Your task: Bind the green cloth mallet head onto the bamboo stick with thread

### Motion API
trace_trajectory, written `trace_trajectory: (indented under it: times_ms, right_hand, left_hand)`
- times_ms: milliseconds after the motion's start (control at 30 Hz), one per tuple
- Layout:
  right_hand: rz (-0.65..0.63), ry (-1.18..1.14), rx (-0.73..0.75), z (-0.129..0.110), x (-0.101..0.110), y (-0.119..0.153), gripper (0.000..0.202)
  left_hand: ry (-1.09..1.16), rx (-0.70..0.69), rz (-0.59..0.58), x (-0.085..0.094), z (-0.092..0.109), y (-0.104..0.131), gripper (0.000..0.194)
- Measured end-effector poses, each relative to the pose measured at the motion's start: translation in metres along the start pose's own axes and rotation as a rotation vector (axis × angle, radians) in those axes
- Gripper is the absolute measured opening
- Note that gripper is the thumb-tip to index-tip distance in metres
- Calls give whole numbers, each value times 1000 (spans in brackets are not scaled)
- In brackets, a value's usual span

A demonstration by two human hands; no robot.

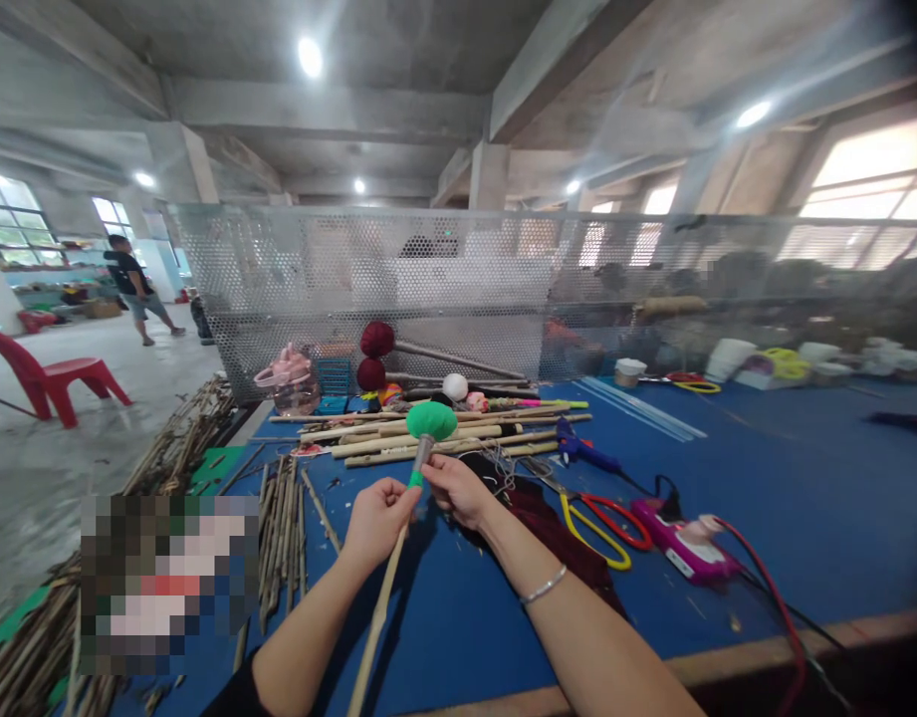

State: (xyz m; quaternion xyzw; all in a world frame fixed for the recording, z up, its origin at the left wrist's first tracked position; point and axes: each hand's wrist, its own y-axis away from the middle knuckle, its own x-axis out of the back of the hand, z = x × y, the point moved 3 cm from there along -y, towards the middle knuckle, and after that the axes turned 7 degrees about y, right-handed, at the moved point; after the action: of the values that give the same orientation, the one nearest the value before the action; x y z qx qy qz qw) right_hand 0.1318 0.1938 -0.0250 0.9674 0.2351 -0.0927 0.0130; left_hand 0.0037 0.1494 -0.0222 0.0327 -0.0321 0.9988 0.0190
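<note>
Above the blue table I hold a wooden stick (381,607) with a round green head (432,421), tilted with the head end away from me. Grey wrapping and a band of green surround the stick just below the head. My left hand (378,520) is closed round the stick under the green band. Higher up, the fingers of my right hand (458,488) pinch the wrapped part. To the right of my right hand lie a dark red cloth (559,533), scissors with red and yellow handles (599,528) and a blue glue gun (588,450).
Several pale sticks (368,448) lie across the table behind my hands, near two dark red balls (375,340), one clearly on a stick. A magenta power strip (686,543) with cords sits right. Brown twigs (283,538) lie left. A perforated metal screen (443,299) stands behind.
</note>
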Motion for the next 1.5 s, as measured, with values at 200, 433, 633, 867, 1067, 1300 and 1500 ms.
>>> trace_trajectory:
  times_ms: [200, 433, 633, 867, 1067, 1300, 1500]
  right_hand:
    - [60, 33, 10, 2, 3, 0, 35]
    - [76, 120, -10, 4, -1, -2, 36]
    - [-23, 11, 23, -3, -7, 2, 35]
    - [-91, -62, 35, -8, -9, 6, 36]
    - [-4, -4, 54, 0, -6, 4, 35]
    - [30, 70, 29, 3, -9, 2, 36]
    - [-82, -13, 44, -3, -9, 5, 33]
  left_hand:
    - [203, 147, -118, -4, -3, 1, 38]
    - [-4, -5, 0, 1, -4, -1, 31]
    - [139, 26, -16, -4, -2, 1, 33]
    - [268, 29, -88, -10, 4, 8, 37]
    - [202, 69, -180, -10, 0, 8, 41]
    - [19, -55, -6, -1, 2, 6, 32]
    - [142, -40, -19, -5, 5, 8, 35]
